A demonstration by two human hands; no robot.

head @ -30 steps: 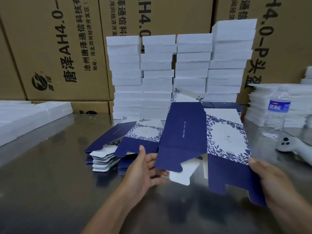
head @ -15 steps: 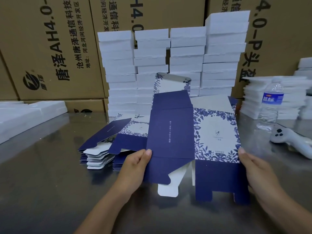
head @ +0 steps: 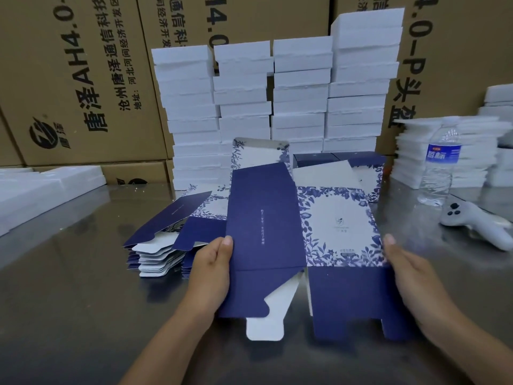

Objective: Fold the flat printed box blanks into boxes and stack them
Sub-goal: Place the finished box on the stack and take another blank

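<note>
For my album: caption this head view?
Left hand and right hand hold a blue printed box blank over the metal table.

A flat navy-and-white card box blank (head: 266, 218) has one solid navy panel with a line of pale lettering and one white panel framed in blue leaf-and-flower print. Its lower flaps are navy outside, white inside. Left of it, a pile of card blanks (head: 155, 251) repeats that print. Behind it are white foam blocks (head: 299, 62), then brown cardboard cartons (head: 83, 65) with black characters. Right of it are a clear plastic bottle (head: 441, 159) with a blue label and a pale grey controller (head: 472, 220) with black buttons.
</note>
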